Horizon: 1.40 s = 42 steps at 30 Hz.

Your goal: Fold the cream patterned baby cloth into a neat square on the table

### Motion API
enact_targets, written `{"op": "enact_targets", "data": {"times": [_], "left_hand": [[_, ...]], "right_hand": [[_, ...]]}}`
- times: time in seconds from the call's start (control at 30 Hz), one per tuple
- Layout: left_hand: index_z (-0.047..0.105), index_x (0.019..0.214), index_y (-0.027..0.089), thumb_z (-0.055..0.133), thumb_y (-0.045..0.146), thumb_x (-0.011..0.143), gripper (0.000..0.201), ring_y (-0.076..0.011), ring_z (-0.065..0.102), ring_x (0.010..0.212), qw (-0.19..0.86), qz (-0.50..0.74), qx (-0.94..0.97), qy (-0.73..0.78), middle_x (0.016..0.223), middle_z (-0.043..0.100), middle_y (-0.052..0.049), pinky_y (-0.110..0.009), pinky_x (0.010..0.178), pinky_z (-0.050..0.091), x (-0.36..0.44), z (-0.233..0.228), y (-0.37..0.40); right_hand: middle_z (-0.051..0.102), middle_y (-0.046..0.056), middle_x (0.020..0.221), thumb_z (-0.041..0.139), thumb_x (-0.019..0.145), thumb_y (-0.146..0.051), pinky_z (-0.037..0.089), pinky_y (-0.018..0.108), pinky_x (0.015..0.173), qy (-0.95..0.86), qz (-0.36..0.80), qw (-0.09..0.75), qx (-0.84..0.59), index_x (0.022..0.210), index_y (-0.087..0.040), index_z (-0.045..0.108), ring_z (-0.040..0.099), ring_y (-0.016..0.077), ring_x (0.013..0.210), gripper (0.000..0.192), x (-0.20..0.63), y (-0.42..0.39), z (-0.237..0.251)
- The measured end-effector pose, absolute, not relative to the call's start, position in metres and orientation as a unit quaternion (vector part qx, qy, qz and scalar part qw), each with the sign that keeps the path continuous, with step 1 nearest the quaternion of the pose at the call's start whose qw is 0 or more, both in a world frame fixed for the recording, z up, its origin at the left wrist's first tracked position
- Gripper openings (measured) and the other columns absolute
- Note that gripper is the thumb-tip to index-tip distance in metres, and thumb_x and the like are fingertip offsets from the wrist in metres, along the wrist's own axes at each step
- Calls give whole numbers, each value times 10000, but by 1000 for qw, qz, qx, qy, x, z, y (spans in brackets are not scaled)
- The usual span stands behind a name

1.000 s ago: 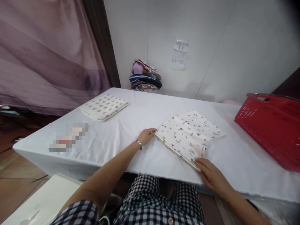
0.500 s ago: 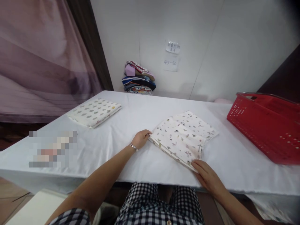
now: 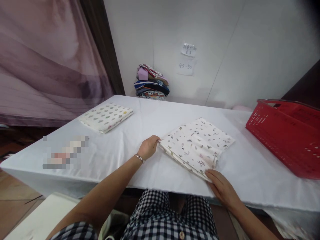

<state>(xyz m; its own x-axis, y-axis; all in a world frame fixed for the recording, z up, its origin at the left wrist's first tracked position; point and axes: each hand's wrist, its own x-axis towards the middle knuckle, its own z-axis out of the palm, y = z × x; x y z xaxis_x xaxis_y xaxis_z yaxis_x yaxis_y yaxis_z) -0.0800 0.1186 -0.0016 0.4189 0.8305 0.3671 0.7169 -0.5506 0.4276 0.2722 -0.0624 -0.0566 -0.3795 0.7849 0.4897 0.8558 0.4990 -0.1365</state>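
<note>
A folded white cloth with small prints [image 3: 197, 145] lies on the white table [image 3: 140, 166] in front of me. My left hand [image 3: 148, 147] pinches its near left corner, fingers curled on the edge. My right hand [image 3: 221, 187] rests at the cloth's near right corner, fingers lying against the folded edge. A second folded printed cloth [image 3: 106, 116] lies apart at the far left of the table.
A red plastic basket [image 3: 287, 136] stands at the right side of the table. A stack of folded coloured clothes [image 3: 152, 82] sits against the white wall at the back. A purple curtain [image 3: 45, 60] hangs on the left. A blurred patch [image 3: 65, 152] lies near the left edge.
Both hands stay on the cloth's two near corners. The view has shifted slightly; the cloth itself has barely moved.
</note>
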Motion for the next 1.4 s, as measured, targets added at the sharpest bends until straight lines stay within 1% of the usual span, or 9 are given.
{"op": "enact_targets", "data": {"times": [0.17,0.3,0.53,0.67,0.77,0.97,1.07,1.27,1.4], "left_hand": [[538,981,177,377,78,809,255,-166,565,826,49,183,875,444,924,588,-67,-276,703,446,-87,-8,109],[538,972,168,358,82,824,248,-178,569,836,44,196,858,473,920,588,-79,-288,716,449,-91,-16,100],[564,950,186,390,146,824,219,-152,576,831,171,233,831,474,911,619,-39,-278,795,440,-92,-15,97],[560,1044,197,470,118,728,338,-130,571,778,255,218,812,477,887,621,-12,-246,758,446,-92,-8,98],[559,1079,211,552,196,699,380,-127,564,746,293,206,798,484,871,618,0,-234,721,447,-89,-2,100],[610,892,201,541,252,709,203,-117,522,642,290,225,792,488,702,580,21,-223,628,415,-85,-6,108],[604,830,200,511,288,727,164,-115,497,597,285,244,792,482,636,549,31,-225,590,397,-85,-11,109],[567,786,203,483,256,715,122,-122,502,612,259,268,778,506,651,552,26,-239,604,398,-79,0,103],[542,747,196,476,227,694,89,-125,512,643,252,294,777,497,675,560,21,-243,626,400,-74,16,100]], "right_hand": [[573,89,1184,413,874,-207,489,391,910,-826,-67,255,-497,1241,-229,497,537,211,1094,377,273,-63,-56],[568,83,1188,424,871,-205,487,393,912,-826,-67,260,-495,1251,-239,484,533,212,1097,386,275,-62,-61],[544,98,1206,444,865,-180,473,401,921,-829,-66,255,-493,1256,-218,460,509,212,1113,392,278,-61,-67],[551,91,1199,442,867,-192,474,399,920,-828,-70,260,-491,1246,-223,474,513,211,1109,381,276,-61,-64],[564,90,1183,441,866,-201,483,380,912,-829,-74,263,-488,1223,-220,504,524,208,1098,363,275,-61,-61],[555,90,1202,427,881,-235,476,373,920,-836,-69,246,-485,1236,-226,496,520,203,1109,361,274,-62,-53],[558,98,1197,428,881,-225,478,362,905,-847,-85,232,-471,1242,-208,486,520,201,1104,366,273,-62,-47],[593,111,1113,414,842,-100,450,400,866,-867,-119,165,-454,1203,-185,513,547,208,1003,383,266,-55,-32],[618,106,1024,398,809,-40,452,391,838,-865,-127,184,-449,1159,-164,532,555,206,931,395,259,-55,-23]]}}
